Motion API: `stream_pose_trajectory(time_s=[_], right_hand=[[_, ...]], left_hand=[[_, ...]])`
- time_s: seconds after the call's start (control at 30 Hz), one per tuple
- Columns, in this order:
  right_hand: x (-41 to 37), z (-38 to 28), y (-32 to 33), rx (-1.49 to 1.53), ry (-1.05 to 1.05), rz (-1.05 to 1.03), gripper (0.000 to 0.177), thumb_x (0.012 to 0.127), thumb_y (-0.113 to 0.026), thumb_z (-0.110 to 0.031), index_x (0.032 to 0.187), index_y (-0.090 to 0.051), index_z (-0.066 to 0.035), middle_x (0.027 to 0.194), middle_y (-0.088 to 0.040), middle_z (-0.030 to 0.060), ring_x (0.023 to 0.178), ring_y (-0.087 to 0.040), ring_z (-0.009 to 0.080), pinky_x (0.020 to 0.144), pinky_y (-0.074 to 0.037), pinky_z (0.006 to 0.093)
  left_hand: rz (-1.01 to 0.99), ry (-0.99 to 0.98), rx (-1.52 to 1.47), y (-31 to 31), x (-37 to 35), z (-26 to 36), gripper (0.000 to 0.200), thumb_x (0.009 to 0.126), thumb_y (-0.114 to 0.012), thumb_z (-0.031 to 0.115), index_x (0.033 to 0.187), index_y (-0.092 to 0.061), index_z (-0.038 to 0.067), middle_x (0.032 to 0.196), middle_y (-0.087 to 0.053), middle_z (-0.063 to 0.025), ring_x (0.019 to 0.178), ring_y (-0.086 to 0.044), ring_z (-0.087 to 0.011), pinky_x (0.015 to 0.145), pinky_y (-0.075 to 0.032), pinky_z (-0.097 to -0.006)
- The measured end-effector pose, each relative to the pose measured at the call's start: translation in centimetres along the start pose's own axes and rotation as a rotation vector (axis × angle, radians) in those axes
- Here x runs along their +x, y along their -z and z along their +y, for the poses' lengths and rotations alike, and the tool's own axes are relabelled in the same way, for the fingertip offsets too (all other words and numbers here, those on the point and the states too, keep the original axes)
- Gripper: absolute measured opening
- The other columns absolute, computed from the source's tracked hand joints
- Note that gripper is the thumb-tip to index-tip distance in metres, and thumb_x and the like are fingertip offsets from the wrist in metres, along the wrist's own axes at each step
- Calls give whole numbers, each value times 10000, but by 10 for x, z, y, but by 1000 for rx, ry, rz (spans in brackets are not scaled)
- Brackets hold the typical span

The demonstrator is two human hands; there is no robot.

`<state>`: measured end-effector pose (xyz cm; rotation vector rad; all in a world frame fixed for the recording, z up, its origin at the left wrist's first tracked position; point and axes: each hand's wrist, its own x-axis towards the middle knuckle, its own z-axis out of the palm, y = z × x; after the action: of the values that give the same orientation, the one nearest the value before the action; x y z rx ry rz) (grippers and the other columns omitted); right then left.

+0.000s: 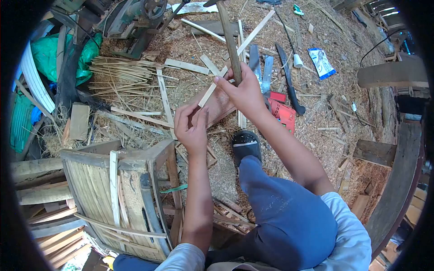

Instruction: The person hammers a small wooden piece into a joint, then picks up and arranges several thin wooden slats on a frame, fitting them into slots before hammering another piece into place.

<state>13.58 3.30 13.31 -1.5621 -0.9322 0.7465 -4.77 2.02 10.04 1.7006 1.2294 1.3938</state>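
Observation:
A long, thin wooden strip (211,92) slants across the middle of the view. My left hand (192,128) has its curled fingers and thumb at the strip's lower end. My right hand (244,92) grips a hammer (228,38) by its wooden handle, and its thumb presses along the strip. The hammer's head is partly cut off at the top edge. Beneath the hands lies a broad reddish-brown wooden block (219,108), partly covered by them.
A red power tool (282,113), a machete (288,77) and a blue-white packet (322,63) lie on the shavings to the right. Thin sticks (122,74) are heaped at left. A wooden frame (108,158) stands by my left arm. My boot (246,145) is below.

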Motion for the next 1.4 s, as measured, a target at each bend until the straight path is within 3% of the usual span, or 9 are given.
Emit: stream_pose_trajectory(time_s=[0.2, 0.3, 0.4, 0.5, 0.6, 0.7, 0.8, 1.1, 1.4], right_hand=[[0, -3, 7, -3, -53, -39, 382, 885, -900, -224, 1054, -634, -8, 841, -629, 51, 778, -572, 153, 713, -514, 362], [-3, -6, 10, -49, -22, -33, 378, 922, -894, -196, 1115, -616, -28, 865, -582, -25, 758, -525, 63, 657, -468, 260], [-4, -10, 10, -75, 7, -28, 365, 914, -899, -207, 1081, -620, -40, 854, -582, -30, 745, -516, 62, 651, -462, 265], [-5, -19, 13, -61, -85, -54, 440, 882, -898, -243, 1157, -649, -5, 869, -668, 67, 806, -624, 176, 759, -532, 367], [-2, -13, 12, -61, -86, -58, 463, 877, -905, -250, 1176, -652, -3, 876, -681, 70, 818, -637, 173, 770, -537, 370], [-3, -10, 11, -52, -21, -31, 367, 895, -919, -223, 1040, -625, -56, 834, -598, -38, 741, -532, 57, 650, -467, 266], [-3, -5, 12, -32, -74, -54, 480, 870, -913, -256, 1178, -645, -5, 866, -679, 67, 818, -637, 171, 770, -538, 368], [-5, -9, 12, 18, -88, -63, 420, 879, -909, -221, 1117, -632, -13, 854, -621, 28, 779, -574, 129, 698, -510, 333], [-2, -12, 12, 13, -97, -70, 393, 876, -908, -225, 1071, -636, -20, 834, -622, 26, 759, -567, 122, 679, -501, 329]], left_hand=[[-29, 34, -3, -1, -4, 1, 254, 900, -841, -53, 1142, -778, -10, 1114, -709, -90, 1023, -695, -184, 910, -575, -314], [-36, 49, -30, -3, -6, 7, 261, 906, -830, -66, 1155, -776, -11, 1138, -705, -95, 1036, -696, -187, 916, -580, -312], [5, 44, 2, -5, -4, 13, 231, 873, -865, -47, 1075, -755, -30, 1047, -697, -112, 945, -690, -210, 843, -578, -324], [34, 60, -14, -5, -6, 12, 192, 903, -848, -43, 1059, -735, -40, 1050, -685, -111, 949, -691, -199, 828, -585, -310], [14, 59, -42, -4, -5, 10, 178, 921, -840, -30, 1049, -718, -47, 1059, -674, -108, 956, -694, -192, 827, -593, -302], [-2, 48, -19, -4, -5, 9, 184, 925, -840, -24, 1053, -711, -52, 1064, -671, -111, 962, -701, -195, 842, -602, -308], [-35, 112, -41, -4, -7, 13, 149, 970, -789, -36, 1099, -715, -37, 1112, -638, -81, 1024, -661, -171, 897, -578, -298], [-69, 115, -21, -3, -2, 23, 163, 981, -771, -16, 1135, -718, -23, 1082, -623, -69, 994, -655, -173, 869, -565, -302], [-27, 120, -4, -7, -4, 21, 203, 962, -788, -35, 1145, -702, -44, 1085, -647, -101, 969, -712, -192, 866, -617, -319]])
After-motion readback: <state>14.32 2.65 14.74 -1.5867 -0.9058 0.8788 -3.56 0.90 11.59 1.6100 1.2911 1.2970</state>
